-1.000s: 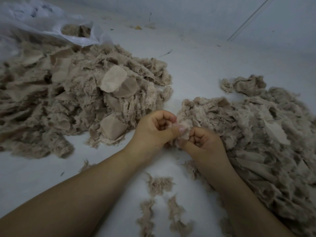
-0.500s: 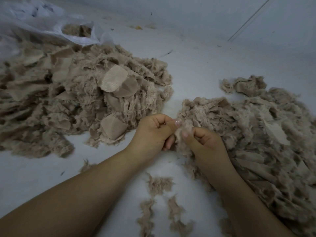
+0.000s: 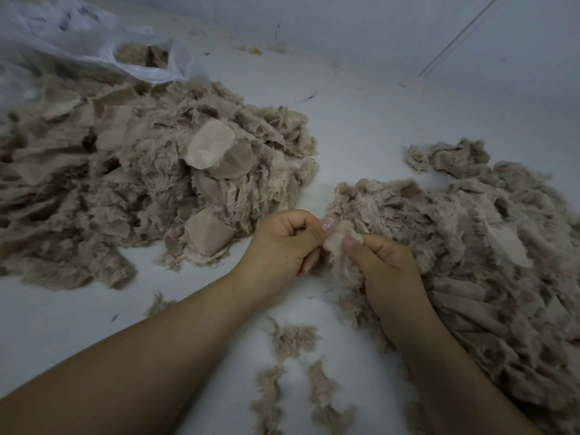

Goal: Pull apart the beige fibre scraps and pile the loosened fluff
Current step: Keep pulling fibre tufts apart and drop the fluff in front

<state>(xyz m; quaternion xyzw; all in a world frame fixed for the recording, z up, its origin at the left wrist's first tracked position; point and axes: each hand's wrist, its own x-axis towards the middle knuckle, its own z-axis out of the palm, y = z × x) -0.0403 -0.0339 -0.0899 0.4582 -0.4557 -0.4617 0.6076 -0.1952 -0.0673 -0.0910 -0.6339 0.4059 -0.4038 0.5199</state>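
Head view: left hand (image 3: 282, 243) and right hand (image 3: 384, 262) each hold a pinching grip on one beige scrap (image 3: 339, 237), centre. Since a second ago thumbs have re-seated; separation barely begun. Fluff pile (image 3: 486, 246) at 3 o'clock, touching the right hand.

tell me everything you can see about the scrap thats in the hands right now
The scrap is a small beige piece of fuzzy fibre fabric, pale and soft-looking with frayed edges. The left hand and the right hand pinch it between thumb and fingers from either side. It sits at the near edge of the right pile, its lower part merging with that fluff.
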